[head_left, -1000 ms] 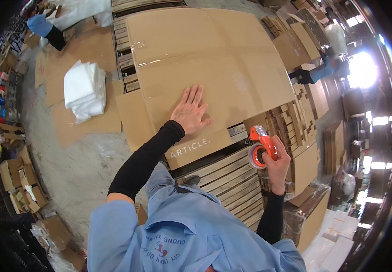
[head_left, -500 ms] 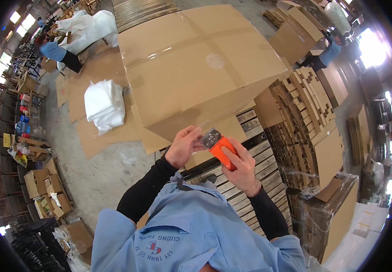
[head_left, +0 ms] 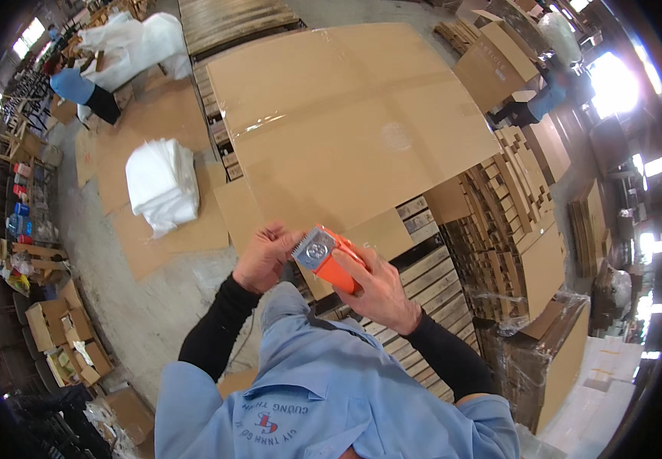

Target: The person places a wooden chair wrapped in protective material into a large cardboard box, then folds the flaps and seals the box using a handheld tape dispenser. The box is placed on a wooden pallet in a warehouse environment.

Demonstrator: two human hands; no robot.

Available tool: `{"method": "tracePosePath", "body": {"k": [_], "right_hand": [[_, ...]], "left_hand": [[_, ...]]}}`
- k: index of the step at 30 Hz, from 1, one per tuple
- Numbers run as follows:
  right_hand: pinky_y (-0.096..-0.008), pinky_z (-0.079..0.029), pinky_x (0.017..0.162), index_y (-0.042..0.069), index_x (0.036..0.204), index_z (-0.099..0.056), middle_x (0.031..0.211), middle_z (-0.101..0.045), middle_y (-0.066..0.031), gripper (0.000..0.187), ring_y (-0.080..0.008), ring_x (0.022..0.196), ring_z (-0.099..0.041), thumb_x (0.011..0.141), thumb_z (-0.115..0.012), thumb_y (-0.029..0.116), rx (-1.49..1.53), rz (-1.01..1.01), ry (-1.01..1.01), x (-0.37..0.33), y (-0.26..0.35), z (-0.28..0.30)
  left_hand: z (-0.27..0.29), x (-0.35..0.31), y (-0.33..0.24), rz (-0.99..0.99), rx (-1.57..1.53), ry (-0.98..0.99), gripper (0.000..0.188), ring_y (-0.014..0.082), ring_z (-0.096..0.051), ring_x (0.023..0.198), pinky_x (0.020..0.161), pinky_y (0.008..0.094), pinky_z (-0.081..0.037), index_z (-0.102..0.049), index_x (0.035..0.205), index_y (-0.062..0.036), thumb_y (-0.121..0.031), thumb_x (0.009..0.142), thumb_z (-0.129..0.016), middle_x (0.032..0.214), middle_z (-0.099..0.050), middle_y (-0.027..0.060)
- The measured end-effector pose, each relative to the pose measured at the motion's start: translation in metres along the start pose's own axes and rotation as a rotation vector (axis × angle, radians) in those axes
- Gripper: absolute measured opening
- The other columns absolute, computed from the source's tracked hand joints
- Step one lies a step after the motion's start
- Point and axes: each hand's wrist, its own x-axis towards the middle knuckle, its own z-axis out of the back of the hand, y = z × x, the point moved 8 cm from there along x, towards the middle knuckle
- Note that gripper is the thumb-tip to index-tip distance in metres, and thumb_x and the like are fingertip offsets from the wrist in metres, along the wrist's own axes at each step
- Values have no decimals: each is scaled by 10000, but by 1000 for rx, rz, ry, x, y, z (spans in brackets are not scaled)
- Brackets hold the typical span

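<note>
My right hand point(head_left: 377, 287) grips an orange tape dispenser point(head_left: 329, 258) and holds it up in front of my chest. Its toothed metal end points toward my left hand point(head_left: 264, 256), whose fingers pinch at that end, where the tape comes off. Both hands hover over the near edge of a large flat cardboard box point(head_left: 346, 122) with clear tape along its seams. The box lies on a wooden pallet point(head_left: 415, 275).
A stack of white plastic bags point(head_left: 163, 183) lies on cardboard sheets on the floor to the left. Stacks of flat cardboard point(head_left: 515, 191) rise on the right. A person in blue bends over at far left point(head_left: 78, 88), another stands at the right point(head_left: 545, 99). Small boxes line the left floor.
My left hand has left the box top and come to the dispenser. My right hand has brought the dispenser from the right side to the middle, in front of me.
</note>
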Motion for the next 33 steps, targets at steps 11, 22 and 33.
{"method": "tracePosePath", "body": {"k": [11,22,33], "right_hand": [[-423,-588,827,69,1330,-613,1275,-600,-175,739,-355,1036,-678,644,-883,19,11,141,-59,60,29,-25],[-407,-600,748,57,1372,-565,1236,-613,-200,801,-347,980,-693,637,-879,-5,28,116,-42,41,25,-21],[-396,-585,708,58,1361,-589,1109,-642,-149,750,-308,884,-686,669,-879,54,62,45,-54,13,32,-7]], "left_hand": [[14,-10,-70,-79,-298,106,128,219,-727,1016,901,363,-559,-649,1005,-51,-178,1021,-655,1081,-756,172],[10,-19,-60,-188,-134,244,154,264,-676,1184,998,386,-524,-641,1121,-139,-65,989,-671,1237,-706,236],[21,-22,-32,-399,193,-80,67,150,-729,868,766,253,-568,-692,906,-12,-45,961,-713,953,-779,144]]}}
